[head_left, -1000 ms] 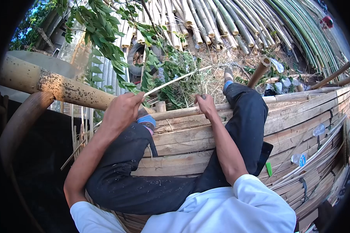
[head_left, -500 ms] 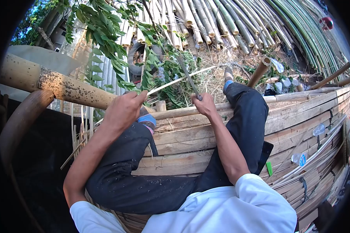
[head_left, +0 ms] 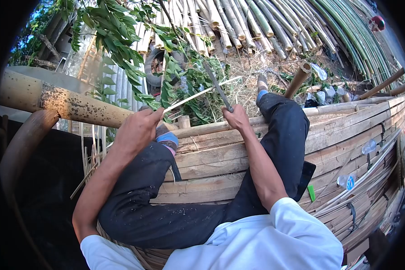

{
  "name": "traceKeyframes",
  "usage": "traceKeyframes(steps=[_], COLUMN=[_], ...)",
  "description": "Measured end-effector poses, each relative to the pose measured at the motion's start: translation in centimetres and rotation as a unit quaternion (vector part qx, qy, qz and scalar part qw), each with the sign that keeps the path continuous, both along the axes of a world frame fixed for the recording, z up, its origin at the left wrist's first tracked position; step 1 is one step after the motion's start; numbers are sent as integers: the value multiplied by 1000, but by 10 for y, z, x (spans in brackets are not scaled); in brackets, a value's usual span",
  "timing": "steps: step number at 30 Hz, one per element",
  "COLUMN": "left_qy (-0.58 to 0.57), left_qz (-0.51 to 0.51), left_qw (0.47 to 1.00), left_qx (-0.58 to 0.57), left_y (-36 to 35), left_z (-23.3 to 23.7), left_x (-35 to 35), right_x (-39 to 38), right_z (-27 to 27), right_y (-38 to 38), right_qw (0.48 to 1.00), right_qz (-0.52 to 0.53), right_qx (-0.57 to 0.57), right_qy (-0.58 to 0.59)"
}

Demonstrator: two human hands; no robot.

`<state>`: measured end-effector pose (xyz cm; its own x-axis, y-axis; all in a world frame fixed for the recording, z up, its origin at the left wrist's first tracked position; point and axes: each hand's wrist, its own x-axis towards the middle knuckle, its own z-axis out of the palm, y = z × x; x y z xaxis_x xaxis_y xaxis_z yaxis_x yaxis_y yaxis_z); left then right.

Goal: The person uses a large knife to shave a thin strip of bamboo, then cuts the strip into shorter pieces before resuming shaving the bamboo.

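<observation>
My left hand [head_left: 138, 128] is closed on one end of a thin pale bamboo strip [head_left: 191, 97], which points up and to the right. My right hand [head_left: 237, 118] is wrapped round the handle of a long dark blade [head_left: 216, 84]. The blade slants up and to the left from that hand and crosses the strip near its far end. Both hands are out past my knees, level with a bamboo rail [head_left: 198, 130] at the edge of the planks.
Stacked planks [head_left: 202, 188] lie under my legs. A thick spotted bamboo pole [head_left: 83, 102] is at the left. Leafy branches [head_left: 121, 63], a tyre [head_left: 152, 74] and bamboo poles [head_left: 238, 22] lie beyond. At the right are plastic bottles [head_left: 346, 182] and an upright bamboo post [head_left: 298, 81].
The strip and my left hand have shifted slightly left, and less of the strip reaches beyond the blade. The whole view has moved a little.
</observation>
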<state>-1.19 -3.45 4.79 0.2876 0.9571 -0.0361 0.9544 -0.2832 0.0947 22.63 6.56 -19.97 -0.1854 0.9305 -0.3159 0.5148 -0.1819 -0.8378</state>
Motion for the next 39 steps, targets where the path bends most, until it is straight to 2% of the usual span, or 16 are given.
traceKeyframes(steps=[6,9,13,17,20,21,26,28,29,32,33,34,36,37,38,39], left_qy=[-2,-20,-7,5,-16,-14,-17,-9,3,15,14,-11,-37,-41,-44,-41], left_qz=[-9,7,20,7,25,25,30,30,31,30,31,35,33,32,32,34], left_qw=[1000,1000,1000,1000,999,999,999,999,999,998,998,998,998,998,998,998], left_qx=[-6,-10,-15,-12,-26,-25,-27,-36,-41,-44,-45,-43,-41,-38,-32,-29], left_y=[-1,-4,-6,-8,-9,-9,-9,-9,-9,-10,-10,-9,-6,-6,-7,-6], left_z=[0,5,4,1,9,7,2,4,6,2,2,2,-1,-3,-2,-1], left_x=[-2,2,-4,-7,-1,-3,-11,-7,-5,-8,-8,-7,-7,-9,-11,-12], right_x=[4,13,9,3,3,9,4,3,8,13,9,7,5,8,14,18], right_z=[2,-11,-2,8,-4,-6,-1,-4,-29,-16,-19,-21,-27,-35,-39,-33], right_y=[2,8,6,4,5,8,6,9,18,13,12,12,14,17,18,17], right_qw=[999,998,996,999,994,991,994,997,988,981,987,987,995,990,990,978], right_qz=[13,-54,-80,-33,-89,-99,-75,-65,-117,-154,-133,-134,-89,-119,-118,-162], right_qx=[11,-31,-19,1,1,-48,-17,-6,-81,-80,-20,-20,53,-14,-13,-86], right_qy=[-31,27,35,8,56,72,84,37,65,84,94,91,16,71,73,97])
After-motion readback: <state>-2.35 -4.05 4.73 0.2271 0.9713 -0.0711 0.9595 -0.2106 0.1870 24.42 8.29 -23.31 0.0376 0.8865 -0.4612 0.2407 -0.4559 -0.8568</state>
